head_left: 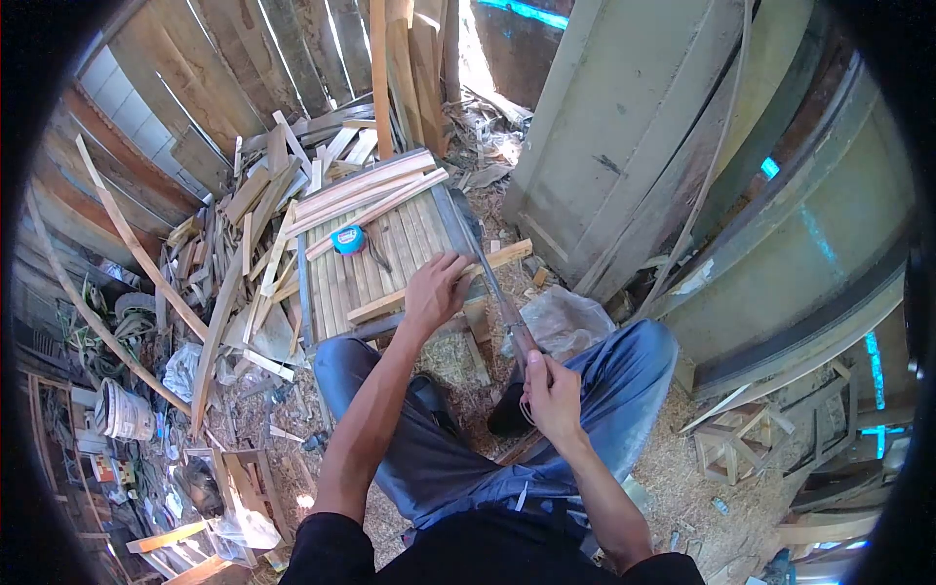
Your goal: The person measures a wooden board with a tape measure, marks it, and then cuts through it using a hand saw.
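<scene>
My left hand (438, 291) presses down on a wooden strip (382, 305) that lies across the front of a low slatted table (336, 285) and sticks out past its right edge. In my right hand (553, 395) is the wooden handle of a long saw (499, 292), its narrow blade pointing away from me along the table's right side, touching or close to the strip. A blue tape measure (347, 240) rests on the slats. Behind it, several pale wooden strips (366, 188) lie together across the table's far part.
A heap of scrap wood (263, 210) lies left of the table. Grey panels (614, 127) lean at the right. A clear plastic bag (565, 322) sits beside my knee. A small wooden frame (738, 444) stands on the sawdust floor at right. Long curved boards (136, 244) lean at left.
</scene>
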Motion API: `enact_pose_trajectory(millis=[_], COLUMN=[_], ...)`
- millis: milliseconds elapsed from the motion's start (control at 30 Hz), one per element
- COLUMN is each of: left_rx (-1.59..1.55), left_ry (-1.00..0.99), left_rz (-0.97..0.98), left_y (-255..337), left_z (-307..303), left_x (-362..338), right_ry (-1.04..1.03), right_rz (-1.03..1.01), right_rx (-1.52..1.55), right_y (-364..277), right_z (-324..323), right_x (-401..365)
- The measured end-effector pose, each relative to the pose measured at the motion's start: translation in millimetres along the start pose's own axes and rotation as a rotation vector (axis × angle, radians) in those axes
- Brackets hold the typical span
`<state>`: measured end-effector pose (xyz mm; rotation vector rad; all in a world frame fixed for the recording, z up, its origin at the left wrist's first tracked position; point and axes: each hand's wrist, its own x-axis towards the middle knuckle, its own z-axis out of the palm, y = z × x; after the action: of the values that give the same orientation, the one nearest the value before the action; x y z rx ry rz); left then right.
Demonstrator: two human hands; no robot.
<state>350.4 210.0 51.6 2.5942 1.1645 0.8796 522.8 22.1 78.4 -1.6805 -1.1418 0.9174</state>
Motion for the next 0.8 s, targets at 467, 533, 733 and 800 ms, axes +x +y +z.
enact_pose_trajectory(millis=[467,533,733,800], left_rx=[0.003,-0.004,-0.02,-0.037], left_ry=[0.013,0.01,0.003,-0.009], left_rz=[0.004,0.004,0.001,-0.003], left_y=[-1,-2,-3,-1], left_z=[2,0,2,0], left_x=[0,2,1,1], right_ry=[-0.033,-0.017,-0.063,0.022], right_rz=[-0.007,-0.051,0.073,-0.136], right_rx=[0.003,-0.055,-0.023,-0.149], right_y=[-7,-11,-24,-21], right_z=[3,4,4,13], right_x=[-6,-3,1,12])
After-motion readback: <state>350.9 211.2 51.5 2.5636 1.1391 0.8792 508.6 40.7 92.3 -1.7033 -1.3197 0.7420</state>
